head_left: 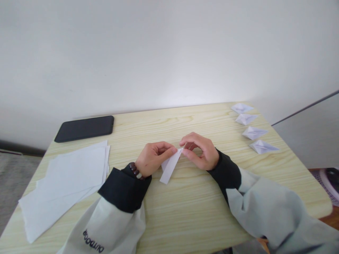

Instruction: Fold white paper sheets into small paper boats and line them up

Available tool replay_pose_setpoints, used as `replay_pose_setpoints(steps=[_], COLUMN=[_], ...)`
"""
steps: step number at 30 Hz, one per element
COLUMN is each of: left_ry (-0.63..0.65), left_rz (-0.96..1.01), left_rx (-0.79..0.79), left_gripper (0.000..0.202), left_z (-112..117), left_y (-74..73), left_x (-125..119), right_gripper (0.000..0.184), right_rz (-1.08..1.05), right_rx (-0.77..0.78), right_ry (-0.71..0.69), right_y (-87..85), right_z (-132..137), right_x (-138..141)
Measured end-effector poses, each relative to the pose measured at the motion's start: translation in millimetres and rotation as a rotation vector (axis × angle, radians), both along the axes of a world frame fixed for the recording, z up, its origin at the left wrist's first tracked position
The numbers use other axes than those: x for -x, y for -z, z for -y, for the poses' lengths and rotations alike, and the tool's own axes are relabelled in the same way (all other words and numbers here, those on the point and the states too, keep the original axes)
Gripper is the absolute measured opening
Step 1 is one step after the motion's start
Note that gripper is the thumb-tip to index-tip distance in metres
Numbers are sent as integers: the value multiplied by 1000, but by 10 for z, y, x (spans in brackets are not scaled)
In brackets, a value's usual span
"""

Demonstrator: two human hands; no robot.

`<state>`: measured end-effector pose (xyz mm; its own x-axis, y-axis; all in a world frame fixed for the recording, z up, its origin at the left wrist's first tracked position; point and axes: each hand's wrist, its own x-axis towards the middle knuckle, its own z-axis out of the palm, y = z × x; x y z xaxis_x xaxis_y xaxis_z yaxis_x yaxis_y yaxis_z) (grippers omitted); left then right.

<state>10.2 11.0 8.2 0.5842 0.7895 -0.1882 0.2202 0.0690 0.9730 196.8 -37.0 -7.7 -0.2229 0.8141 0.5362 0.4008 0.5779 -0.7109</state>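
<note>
A narrow folded white paper (170, 168) is held above the middle of the table, its long strip slanting down toward me. My left hand (156, 157) pinches its upper left part between thumb and fingers. At the pointed upper end, my right hand (200, 150) has thumb and index finger closed around the tip. Part of the paper behind the left fingers is hidden. Several folded paper boats (261, 146) stand in a column along the table's right side, apart from both hands.
Loose white paper sheets (76, 173) lie overlapping at the left of the wood-grain table (185, 218). Behind them, near the wall (169, 53), rests a black phone (84, 128). A purple-pink basket-like object (324, 183) is partly visible beyond the right edge.
</note>
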Motion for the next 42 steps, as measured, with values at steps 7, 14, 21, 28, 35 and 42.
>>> replay_pose_setpoints(steps=[7, 14, 21, 28, 35, 42], left_ry=[-28, -22, -9, 3, -23, -96], left_rz=[-42, -85, -99, -95, -71, 143], left_rx=[-96, -156, -146, -154, -169, 1], left_gripper=[28, 22, 24, 26, 23, 41], left_z=[42, 63, 39, 41, 34, 20], left_y=[16, 11, 13, 18, 45, 125], left_x=[-52, -59, -25, -27, -32, -32], right_gripper=[10, 11, 19, 20, 20, 20], right_rz=[157, 142, 75, 116, 157, 150], right_rx=[57, 65, 189, 192, 129, 98], right_ry=[0, -70, -180, -148, -102, 233], right_y=[3, 15, -5, -15, 4, 20], right_z=[-13, -16, -30, -31, -32, -60], right_x=[11, 18, -28, -18, -2, -65])
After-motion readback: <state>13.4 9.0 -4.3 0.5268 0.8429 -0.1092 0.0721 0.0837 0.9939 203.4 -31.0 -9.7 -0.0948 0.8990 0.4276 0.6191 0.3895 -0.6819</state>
